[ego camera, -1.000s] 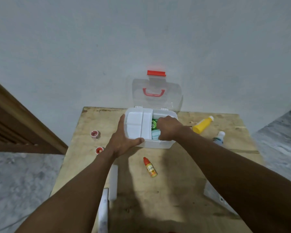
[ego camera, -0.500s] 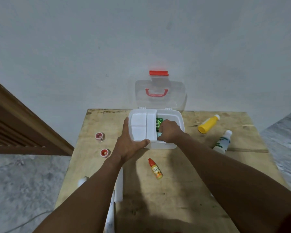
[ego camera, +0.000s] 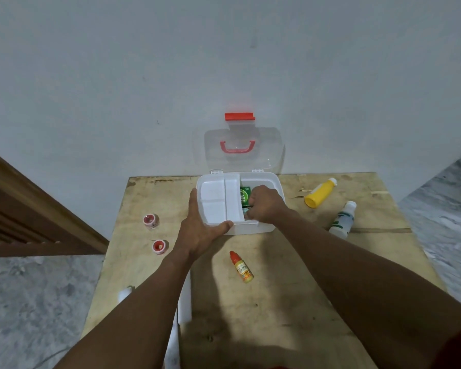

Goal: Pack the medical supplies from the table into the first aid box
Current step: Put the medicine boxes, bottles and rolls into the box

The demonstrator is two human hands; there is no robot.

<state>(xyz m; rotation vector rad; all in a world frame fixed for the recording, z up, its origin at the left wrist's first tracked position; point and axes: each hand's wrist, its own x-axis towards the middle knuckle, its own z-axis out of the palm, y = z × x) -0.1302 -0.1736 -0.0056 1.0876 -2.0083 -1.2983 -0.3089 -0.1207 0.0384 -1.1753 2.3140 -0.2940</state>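
Observation:
The white first aid box point(ego camera: 264, 227) stands at the table's far edge, its clear lid point(ego camera: 266, 155) with a red handle upright against the wall. A white divider tray point(ego camera: 213, 206) fills its left half. My left hand point(ego camera: 200, 233) grips the box's front left corner, thumb on the front rim. My right hand point(ego camera: 265, 205) reaches into the right half, fingers curled down on a pale blue packet point(ego camera: 246, 209) that is mostly hidden. A green packet point(ego camera: 245, 195) lies behind it. On the table lie a small red-capped dropper bottle point(ego camera: 241, 267), a yellow bottle point(ego camera: 319, 193) and a white bottle point(ego camera: 342, 221).
Two small red-and-white rolls point(ego camera: 150, 220) point(ego camera: 159, 246) sit on the wooden table point(ego camera: 277, 302) left of the box. A long white piece point(ego camera: 184, 302) lies under my left forearm near the left edge. A wooden rail point(ego camera: 24, 209) runs at far left; grey floor surrounds the table.
My right hand has pushed a little deeper into the box, covering more of the pale blue packet. My left hand keeps its hold on the box corner. The view has shifted slightly.

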